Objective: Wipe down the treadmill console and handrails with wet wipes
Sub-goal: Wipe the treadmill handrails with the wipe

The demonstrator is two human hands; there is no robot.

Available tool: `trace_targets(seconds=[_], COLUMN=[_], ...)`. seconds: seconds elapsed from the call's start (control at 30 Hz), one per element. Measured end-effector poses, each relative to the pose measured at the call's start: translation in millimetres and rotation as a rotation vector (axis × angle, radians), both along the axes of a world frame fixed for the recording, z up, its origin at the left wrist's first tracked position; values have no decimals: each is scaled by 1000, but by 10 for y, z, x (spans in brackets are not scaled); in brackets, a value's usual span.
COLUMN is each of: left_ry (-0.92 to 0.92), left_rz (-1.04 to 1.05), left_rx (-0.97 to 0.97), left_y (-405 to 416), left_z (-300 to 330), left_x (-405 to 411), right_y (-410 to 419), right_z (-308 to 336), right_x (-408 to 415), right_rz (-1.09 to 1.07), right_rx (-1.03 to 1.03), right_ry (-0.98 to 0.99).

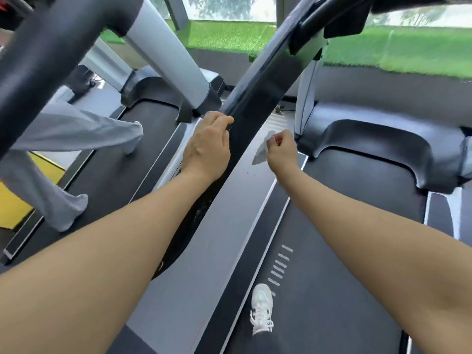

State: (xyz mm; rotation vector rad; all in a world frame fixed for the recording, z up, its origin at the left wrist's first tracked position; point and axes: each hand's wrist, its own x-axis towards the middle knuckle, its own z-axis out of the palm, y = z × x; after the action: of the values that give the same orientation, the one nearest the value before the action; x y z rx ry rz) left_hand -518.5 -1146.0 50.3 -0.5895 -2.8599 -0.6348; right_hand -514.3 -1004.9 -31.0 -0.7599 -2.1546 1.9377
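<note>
Forearms, hands (208, 146), wipe (263, 149); no legible lettering

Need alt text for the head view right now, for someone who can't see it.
Left hand grips the black handrail while the right hand pinches a wipe beside it. Below, a white shoe stands on the treadmill belt.

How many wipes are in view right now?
1. A single wet wipe hangs pinched in the right hand, just right of the black handrail. The left hand grips the rail; anything under it is hidden.
</note>
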Motion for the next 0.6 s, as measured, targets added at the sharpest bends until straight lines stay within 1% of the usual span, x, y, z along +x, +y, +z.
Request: trace_targets(seconds=[0.23, 0.4, 0.5, 0.6], left_ry=[-1, -61, -81, -32], left_rz=[-116, -209, -231, -212], left_rx=[-29, -40, 6, 39], left_y=[435, 581, 634, 637], left_z=[25, -35, -155, -250], left_x=[-807, -1303, -1432, -1411], right_y=[460, 700, 754, 718], right_z=[103, 119, 92, 26], right_x=[-741, -1279, -1538, -1705], right_rz=[-135, -204, -216, -202], right_rx=[42, 67, 58, 26], right_ry=[41, 41, 41, 53])
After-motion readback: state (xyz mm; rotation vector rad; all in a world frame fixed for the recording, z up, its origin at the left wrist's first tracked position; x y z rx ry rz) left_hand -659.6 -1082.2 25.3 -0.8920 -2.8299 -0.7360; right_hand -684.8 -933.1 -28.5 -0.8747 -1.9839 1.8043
